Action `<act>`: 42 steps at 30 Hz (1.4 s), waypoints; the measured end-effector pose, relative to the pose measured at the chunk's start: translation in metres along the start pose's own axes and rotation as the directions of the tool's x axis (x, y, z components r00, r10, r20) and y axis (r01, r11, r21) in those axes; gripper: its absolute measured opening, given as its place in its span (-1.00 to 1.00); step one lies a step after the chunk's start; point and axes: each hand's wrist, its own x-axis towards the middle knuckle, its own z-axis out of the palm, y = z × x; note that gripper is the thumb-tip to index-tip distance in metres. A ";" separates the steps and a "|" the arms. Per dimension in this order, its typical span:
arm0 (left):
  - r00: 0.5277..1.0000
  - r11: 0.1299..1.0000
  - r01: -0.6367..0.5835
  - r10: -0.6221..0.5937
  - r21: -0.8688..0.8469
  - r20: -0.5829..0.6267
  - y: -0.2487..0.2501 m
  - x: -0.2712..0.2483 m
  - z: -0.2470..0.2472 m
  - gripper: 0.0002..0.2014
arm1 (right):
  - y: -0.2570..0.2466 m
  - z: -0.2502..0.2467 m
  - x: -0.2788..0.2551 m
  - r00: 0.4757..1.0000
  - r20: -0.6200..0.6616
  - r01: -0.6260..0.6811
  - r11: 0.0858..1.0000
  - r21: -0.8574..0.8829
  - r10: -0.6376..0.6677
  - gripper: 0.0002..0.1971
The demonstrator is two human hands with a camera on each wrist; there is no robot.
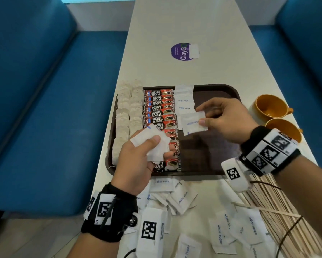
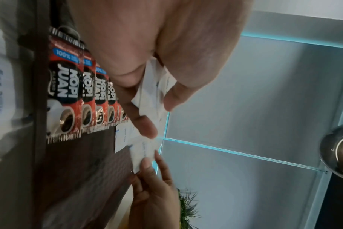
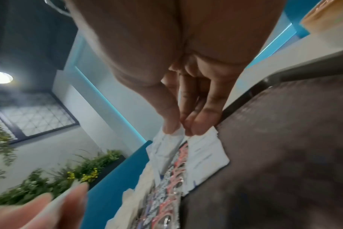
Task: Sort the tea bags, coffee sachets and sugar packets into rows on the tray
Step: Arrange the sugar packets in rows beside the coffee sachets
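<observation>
A dark brown tray (image 1: 212,153) holds tea bags (image 1: 127,116) along its left side, a row of red coffee sachets (image 1: 161,116) beside them, and white sugar packets (image 1: 184,101) in a third row at the far end. My left hand (image 1: 137,161) grips a small stack of sugar packets (image 1: 152,144) over the coffee row. My right hand (image 1: 225,118) pinches one or two sugar packets (image 1: 192,122) by an edge, just above the near end of the sugar row. In the right wrist view the thumb and fingertips (image 3: 198,124) pinch the packets (image 3: 170,139).
Many loose sugar packets (image 1: 184,198) lie on the white table (image 1: 175,25) in front of the tray. Wooden stir sticks (image 1: 279,207) are spread at the near right. Two orange cups (image 1: 270,107) stand right of the tray. Blue benches (image 1: 35,108) flank the table.
</observation>
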 end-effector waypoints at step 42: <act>0.988 0.995 0.042 -0.056 0.090 0.148 -0.004 0.001 -0.001 -0.53 | -0.030 0.024 -0.027 0.991 0.131 -0.011 0.998 0.059 0.003 -0.90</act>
